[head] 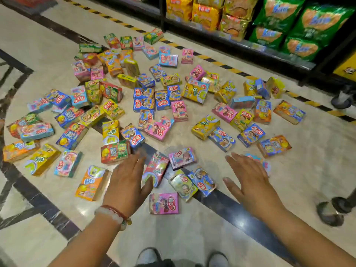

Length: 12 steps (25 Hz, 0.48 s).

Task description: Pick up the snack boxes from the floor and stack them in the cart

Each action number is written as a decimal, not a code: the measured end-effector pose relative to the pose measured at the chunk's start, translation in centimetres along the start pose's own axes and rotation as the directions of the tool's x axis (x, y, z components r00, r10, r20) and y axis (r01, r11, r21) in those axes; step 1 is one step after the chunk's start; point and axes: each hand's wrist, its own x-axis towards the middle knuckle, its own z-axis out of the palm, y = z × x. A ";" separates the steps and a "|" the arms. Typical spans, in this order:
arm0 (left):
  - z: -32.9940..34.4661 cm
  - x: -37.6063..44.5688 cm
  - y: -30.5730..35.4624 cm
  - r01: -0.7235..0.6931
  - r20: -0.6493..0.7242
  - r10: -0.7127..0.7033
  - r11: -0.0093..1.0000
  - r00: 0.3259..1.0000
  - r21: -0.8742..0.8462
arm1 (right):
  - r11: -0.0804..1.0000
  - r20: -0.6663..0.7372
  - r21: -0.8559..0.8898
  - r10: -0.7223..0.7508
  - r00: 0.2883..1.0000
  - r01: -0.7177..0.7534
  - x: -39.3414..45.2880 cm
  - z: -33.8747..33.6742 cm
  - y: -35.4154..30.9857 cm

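We see both hands spread flat with straight fingers, holding nothing: the left hand (pixel 128 180) beside a red box (pixel 155 169), the right hand (pixel 250 180) well apart; snack boxes (pixel 144 99) lie scattered across the marble floor (pixel 192 228) below shelves of bagged snacks (pixel 269 22)

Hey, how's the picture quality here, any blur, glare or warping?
Head view: right hand smeared by motion blur, left hand a little sharper; glare on the floor; wide-angle bending toward the edges; shelf bags soft.
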 end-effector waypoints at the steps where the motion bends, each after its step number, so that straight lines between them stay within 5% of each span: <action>1: 4.3 -0.1 -1.1 -0.029 0.016 0.029 1.000 0.999 0.009 | 1.000 0.015 0.009 -0.007 1.000 0.007 -0.4 4.2 1.5; 8: 29.3 -3.4 -10.2 -0.140 0.240 0.132 0.990 0.962 0.018 | 0.991 0.213 -0.004 0.132 0.968 -0.134 -1.9 31.2 11.2; 12: 33.9 -4.2 -11.0 -0.087 0.593 0.114 0.993 0.797 -0.074 | 0.896 0.433 0.087 0.359 0.827 -0.435 0.7 34.3 12.7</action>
